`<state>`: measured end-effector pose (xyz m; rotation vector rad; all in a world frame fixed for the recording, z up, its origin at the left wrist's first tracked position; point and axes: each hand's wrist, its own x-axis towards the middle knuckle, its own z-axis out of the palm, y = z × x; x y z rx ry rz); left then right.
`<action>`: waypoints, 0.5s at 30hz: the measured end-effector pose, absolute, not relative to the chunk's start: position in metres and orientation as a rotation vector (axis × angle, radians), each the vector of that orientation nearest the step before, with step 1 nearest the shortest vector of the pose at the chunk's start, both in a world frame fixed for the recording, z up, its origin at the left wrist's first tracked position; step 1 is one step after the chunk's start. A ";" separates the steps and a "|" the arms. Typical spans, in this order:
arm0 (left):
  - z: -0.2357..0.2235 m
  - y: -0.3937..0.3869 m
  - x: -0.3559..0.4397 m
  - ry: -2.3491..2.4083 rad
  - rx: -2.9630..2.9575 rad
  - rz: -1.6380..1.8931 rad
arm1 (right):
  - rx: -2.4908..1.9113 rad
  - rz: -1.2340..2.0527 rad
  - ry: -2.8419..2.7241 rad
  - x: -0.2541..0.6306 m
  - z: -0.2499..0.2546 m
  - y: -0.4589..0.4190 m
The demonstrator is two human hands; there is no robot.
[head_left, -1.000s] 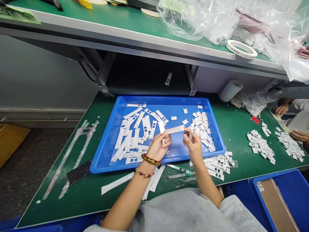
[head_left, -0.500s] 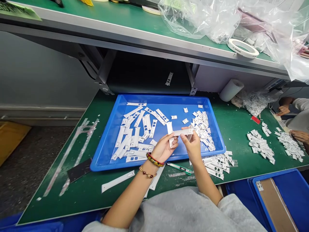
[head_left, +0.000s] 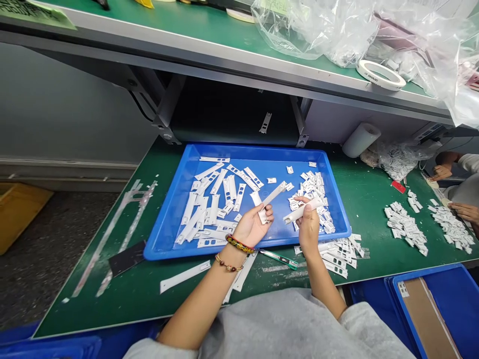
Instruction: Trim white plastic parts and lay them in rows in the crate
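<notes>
While the left hand pinches two crossed white strips and the right hand grips another white strip, all are held above the blue tray on the green workbench. Beneath a metal-edged shelf sits a black conveyor belt; dark speckled floor shows at left.

The blue tray is viewed by 1 head-worn camera, faced forward and down, with the left hand and right hand framed nearby.
</notes>
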<state>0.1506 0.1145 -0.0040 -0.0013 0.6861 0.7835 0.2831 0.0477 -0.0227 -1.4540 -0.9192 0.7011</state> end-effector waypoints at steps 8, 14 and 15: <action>-0.005 0.116 0.149 0.647 -0.032 0.785 | -1.282 0.755 -1.358 0.279 -0.023 0.041; -0.005 0.117 0.144 0.638 0.019 0.799 | -1.178 0.983 -1.205 0.274 -0.026 0.047; -0.006 0.116 0.144 0.637 0.044 0.790 | -1.178 0.965 -1.082 0.273 -0.026 0.050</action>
